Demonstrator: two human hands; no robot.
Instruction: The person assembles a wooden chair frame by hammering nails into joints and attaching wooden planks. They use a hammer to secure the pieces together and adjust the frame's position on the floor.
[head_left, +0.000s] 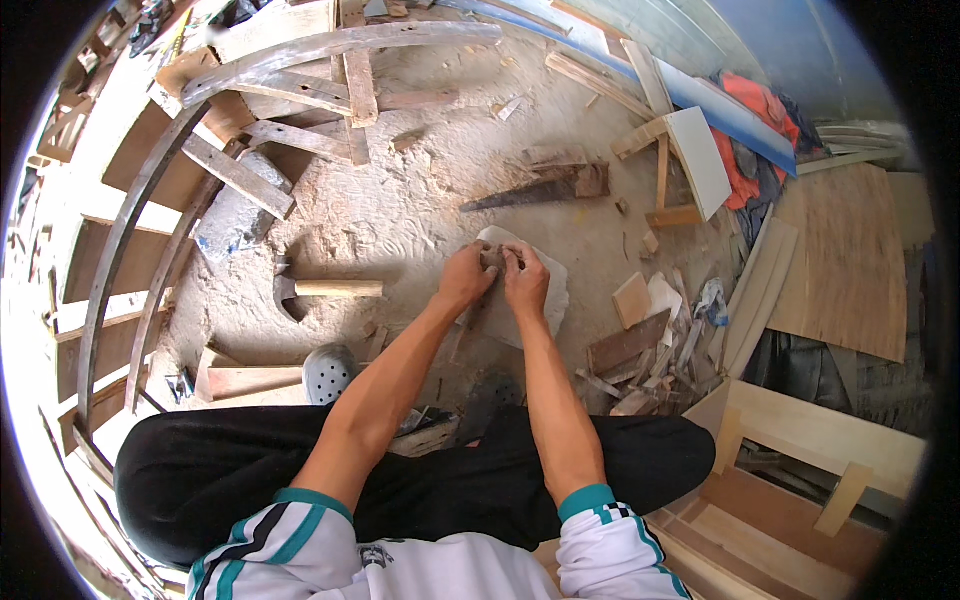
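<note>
While the person sits low over a sawdust-strewn concrete floor [420, 200], both bare hands meet on a pale, flat, roughly rectangular stone block [553, 290] lying straight ahead of the knees. The left hand [466, 278] and the right hand [526, 280] sit side by side, almost touching, fingers curled down and pinched around a small brown piece [493, 258] pressed against the block's upper face; what that piece is cannot be told, since the fingers hide most of it.

A claw hammer with a light wooden handle [320, 289] lies on the floor to the left of the hands, well apart from them, its dark head pointing left. Beyond the hands, farther out, a dark-bladed handsaw with a brown wooden grip [545, 186] lies flat in the dust. A grey perforated clog [328, 372] shows just beside the left forearm, near the black trousers. Curved grey wooden ribs joined into a frame [250, 120] stand at the upper left. To the right of the block lies a heap of short wood offcuts [640, 345], and past it a large plywood sheet [850, 260] lies flat.
</note>
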